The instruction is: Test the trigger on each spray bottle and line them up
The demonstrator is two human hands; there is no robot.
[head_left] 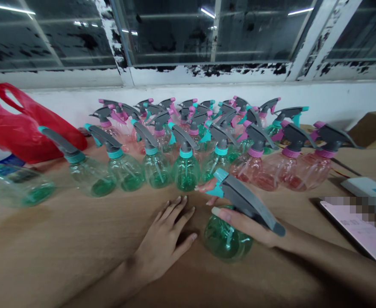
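My right hand [239, 220] is closed around the neck of a green spray bottle [227, 239] with a grey trigger head and teal nozzle, which stands on the wooden table [63, 248] in front of me. My left hand [167, 235] lies flat on the table just left of that bottle, fingers spread and holding nothing. Behind both hands stand several rows of spray bottles, green ones [185, 171] to the left and middle, pink ones [284, 169] to the right.
A red plastic bag [24, 128] lies at the far left by the wall. One green bottle [18, 186] lies at the left edge. A phone [357, 229] and a white box [365, 187] sit at the right, with a cardboard box [372, 128] behind.
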